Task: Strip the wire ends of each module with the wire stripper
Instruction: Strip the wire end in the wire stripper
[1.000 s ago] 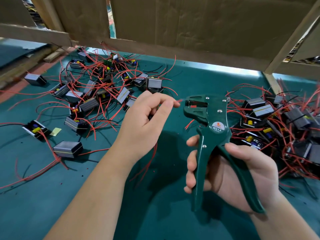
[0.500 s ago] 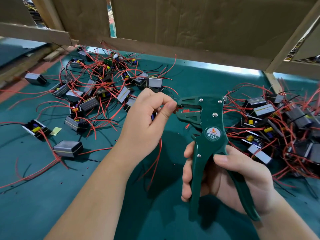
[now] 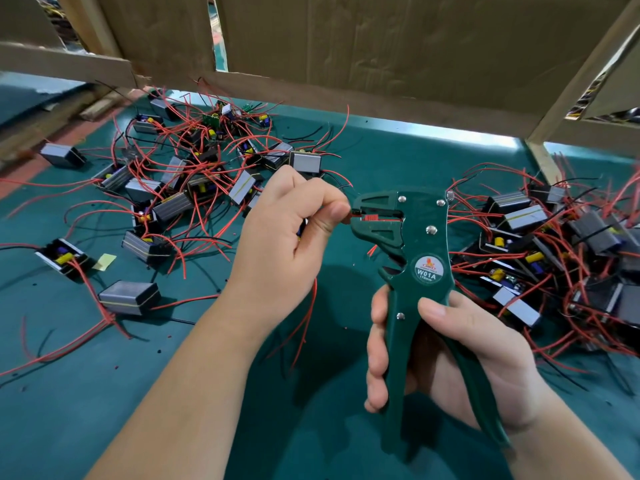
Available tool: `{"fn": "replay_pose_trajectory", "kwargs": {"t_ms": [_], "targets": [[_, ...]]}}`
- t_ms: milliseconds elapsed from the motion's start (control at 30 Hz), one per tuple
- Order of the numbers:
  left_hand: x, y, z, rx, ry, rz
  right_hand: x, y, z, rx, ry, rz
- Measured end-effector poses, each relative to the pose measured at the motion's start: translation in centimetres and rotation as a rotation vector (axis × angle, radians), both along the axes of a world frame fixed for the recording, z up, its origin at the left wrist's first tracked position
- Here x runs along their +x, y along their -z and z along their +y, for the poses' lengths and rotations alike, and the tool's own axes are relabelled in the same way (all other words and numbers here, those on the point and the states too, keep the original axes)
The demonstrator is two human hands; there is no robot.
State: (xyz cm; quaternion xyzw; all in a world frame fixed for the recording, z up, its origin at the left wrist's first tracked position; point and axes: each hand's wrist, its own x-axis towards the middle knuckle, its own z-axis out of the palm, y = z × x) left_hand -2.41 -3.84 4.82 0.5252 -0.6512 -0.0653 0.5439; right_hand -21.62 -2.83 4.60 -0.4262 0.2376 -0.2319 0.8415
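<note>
My left hand (image 3: 287,244) pinches a red wire end (image 3: 347,219) at the mouth of the green wire stripper (image 3: 415,237), above the tabletop (image 3: 104,410). My right hand (image 3: 467,348) wraps the handles, ready, I judge, to squeeze.

Bare left hand (image 3: 287,237) and bare right hand (image 3: 450,358), short plain nails (image 3: 432,309).

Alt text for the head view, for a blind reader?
A left hand holds a red wire end in the head of a green stripper gripped by the right hand. Piled modules with red wires lie on the green table.
</note>
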Motion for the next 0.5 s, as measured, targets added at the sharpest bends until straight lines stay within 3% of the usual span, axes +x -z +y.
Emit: {"fn": "replay_pose_trajectory", "kwargs": {"t_ms": [200,400,500], "targets": [[0.1,0.0,0.0,-0.024,-0.027,-0.063,0.2,0.3,0.1,-0.024,0.025,-0.075],[-0.2,1.3,-0.4,0.182,0.082,0.01,1.4,0.7,0.5,0.022,0.389,0.059],[-0.7,1.5,-0.3,0.228,0.156,0.142,1.8,0.9,0.2,0.031,0.386,-0.042]]}}
